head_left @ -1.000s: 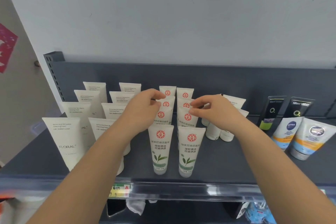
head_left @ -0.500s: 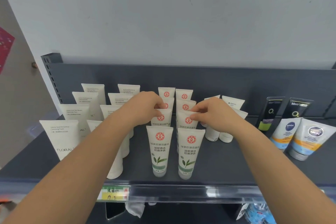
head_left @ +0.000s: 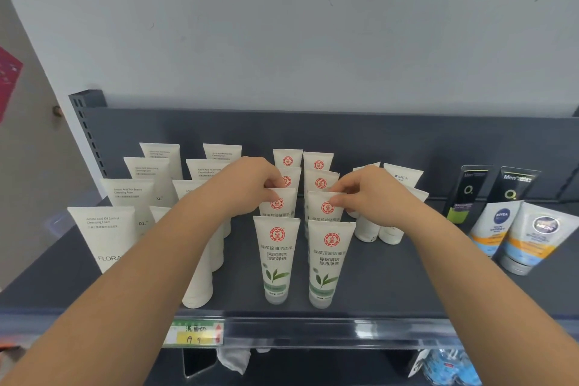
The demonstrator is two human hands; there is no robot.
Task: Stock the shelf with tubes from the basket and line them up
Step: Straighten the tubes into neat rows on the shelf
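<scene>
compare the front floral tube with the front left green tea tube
The floral tube is wider, plain cream with grey text; the green tea tube is narrower, with a red logo and green leaf. A forearm hides the floral tube's base; the green tea tube shows whole. Both stand crimped end up.

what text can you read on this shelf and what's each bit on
"Amino Acid Oil Control Cleansing Foam" and "FLORA" (rest hidden): front-left white tube
"绿茶控油洁面乳", "深层清洁 控油净透": white green-leaf tube at the front
"NIVEA": white, blue and orange tube
"MEN": grey-capped tube beside it
"Men": tall black tube
"A 9", handwritten: yellow shelf-edge tag
Small print on the rear white tubes: too blurred to read.
</scene>
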